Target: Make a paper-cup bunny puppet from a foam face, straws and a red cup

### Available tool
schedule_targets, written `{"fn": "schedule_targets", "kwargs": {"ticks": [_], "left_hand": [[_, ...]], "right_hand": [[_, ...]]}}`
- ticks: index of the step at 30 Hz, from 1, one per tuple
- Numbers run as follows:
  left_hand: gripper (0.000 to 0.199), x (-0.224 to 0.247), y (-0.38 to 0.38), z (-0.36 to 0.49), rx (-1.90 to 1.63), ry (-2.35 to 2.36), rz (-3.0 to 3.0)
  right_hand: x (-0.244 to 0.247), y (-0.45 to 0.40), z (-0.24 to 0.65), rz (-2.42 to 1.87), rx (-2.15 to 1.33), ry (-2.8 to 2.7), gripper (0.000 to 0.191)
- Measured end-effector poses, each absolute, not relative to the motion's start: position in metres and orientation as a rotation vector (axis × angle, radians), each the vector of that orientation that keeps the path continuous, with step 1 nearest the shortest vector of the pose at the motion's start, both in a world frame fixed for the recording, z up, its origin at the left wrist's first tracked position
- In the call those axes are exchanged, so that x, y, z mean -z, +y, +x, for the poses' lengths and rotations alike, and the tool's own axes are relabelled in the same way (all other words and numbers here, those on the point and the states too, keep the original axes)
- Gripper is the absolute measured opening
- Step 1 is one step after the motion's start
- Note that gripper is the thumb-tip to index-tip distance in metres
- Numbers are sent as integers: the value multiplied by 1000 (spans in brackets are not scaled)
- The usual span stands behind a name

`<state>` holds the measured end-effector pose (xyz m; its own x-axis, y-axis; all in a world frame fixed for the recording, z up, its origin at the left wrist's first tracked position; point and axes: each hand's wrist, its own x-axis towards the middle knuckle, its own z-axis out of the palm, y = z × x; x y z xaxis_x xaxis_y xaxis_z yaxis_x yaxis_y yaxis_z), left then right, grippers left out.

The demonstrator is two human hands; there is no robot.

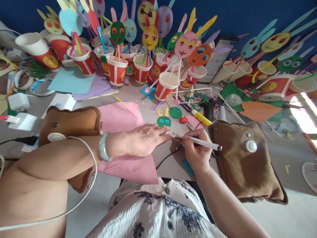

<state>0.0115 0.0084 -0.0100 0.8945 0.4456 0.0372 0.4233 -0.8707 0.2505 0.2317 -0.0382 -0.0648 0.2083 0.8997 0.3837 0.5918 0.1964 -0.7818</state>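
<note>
My right hand [198,150] is closed round a white marker pen [205,142], its tip pointing left towards the fingers of my other hand. Stretched out over the table, my left hand [141,140] lies flat with its fingertips on a tiny pinkish piece that is mostly covered. Just beyond those fingers is a green paper face [163,121] with blue eyes and two yellow ears. A plain green paper disc [175,112] lies close by, beside a small red cylinder [183,120]. Pink paper [123,114] spreads beneath my left wrist.
Red-and-white paper cups [166,86] holding paper faces on sticks line the back. A phone [218,59] leans among them. A brown plush pouch [247,165] sits right, another brown pouch [71,120] left. A yellow glue tube [201,117] lies near paper scraps; a cable crosses my left arm.
</note>
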Motion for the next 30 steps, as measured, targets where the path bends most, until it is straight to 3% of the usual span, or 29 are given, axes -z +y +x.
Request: {"fn": "schedule_targets", "kwargs": {"ticks": [4,9,19,30], "left_hand": [[31,-7,22,1,-154,739,2827],[22,-3,14,-14,-32,556,2975],[32,6,-7,-15,22,599,3091],[46,5,1,-14,83,664,3129]], "right_hand": [[65,-44,232,-1465,-418,-1504,3],[56,-50,232,-1326,-306,-1824,28],[57,-48,237,-1258,-128,-2242,43],[53,-44,232,-1284,-119,-2243,32]]}}
